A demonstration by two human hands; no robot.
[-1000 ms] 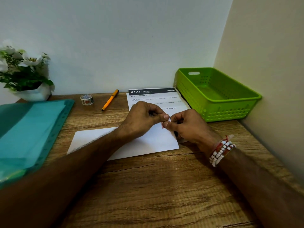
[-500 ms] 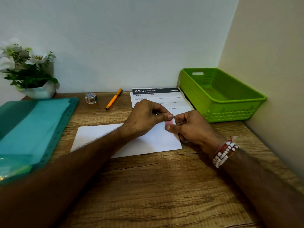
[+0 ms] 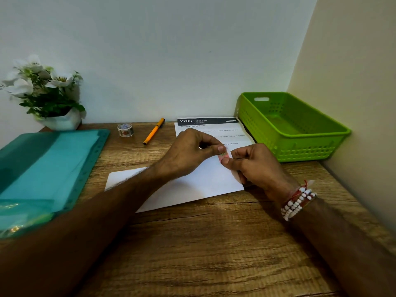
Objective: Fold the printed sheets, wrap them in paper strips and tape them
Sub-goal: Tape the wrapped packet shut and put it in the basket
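A white sheet (image 3: pixel 192 185) lies blank side up in the middle of the wooden table (image 3: pixel 214 254). Behind it lies a printed sheet (image 3: pixel 214 127) headed "2703". My left hand (image 3: pixel 188 153) and my right hand (image 3: pixel 257 166) meet above the white sheet's far right corner. Between their thumbs and forefingers they pinch a small pink patterned piece of tape (image 3: pixel 224 156). My right hand also seems to hold something small under its curled fingers; what it is stays hidden. A small roll of patterned tape (image 3: pixel 125 130) stands at the back, left of an orange pen (image 3: pixel 153 131).
A green plastic basket (image 3: pixel 289 127) stands at the back right against the side wall. A teal plastic folder (image 3: pixel 42 172) covers the table's left side. A white pot of white flowers (image 3: pixel 49 97) sits in the back left corner.
Both hands stay together over the white sheet's corner. The pink tape shows a little more between the fingertips. The view has shifted slightly.
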